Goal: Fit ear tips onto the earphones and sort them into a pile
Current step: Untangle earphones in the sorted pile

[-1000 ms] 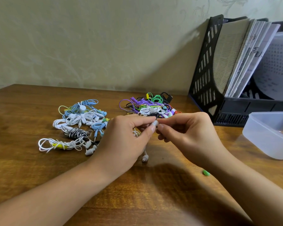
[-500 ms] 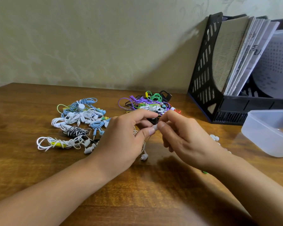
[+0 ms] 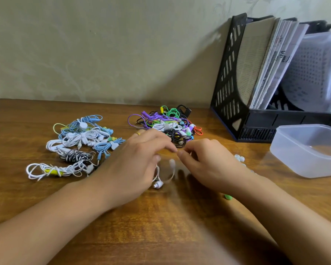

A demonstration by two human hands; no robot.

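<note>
Since half a second earlier both hands had dropped toward the counter [image 3: 161, 226]. Left hand [image 3: 134, 165] loosely curled over the white earphone [image 3: 158, 184] cord; grip unclear from blur. Right hand [image 3: 204, 163] pinched fingertips, contents unseen. Tip likely fitted; sorting next.

Brown wood-grain worktop [image 3: 161, 226]. White, pale blue and black-white striped earphones [image 3: 78, 142]; purple, green, black, orange tangle [image 3: 166, 125]. Black perforated rack [image 3: 227, 83]. Translucent whitish tub [image 3: 294, 159]. Green tip [image 3: 228, 197].
</note>
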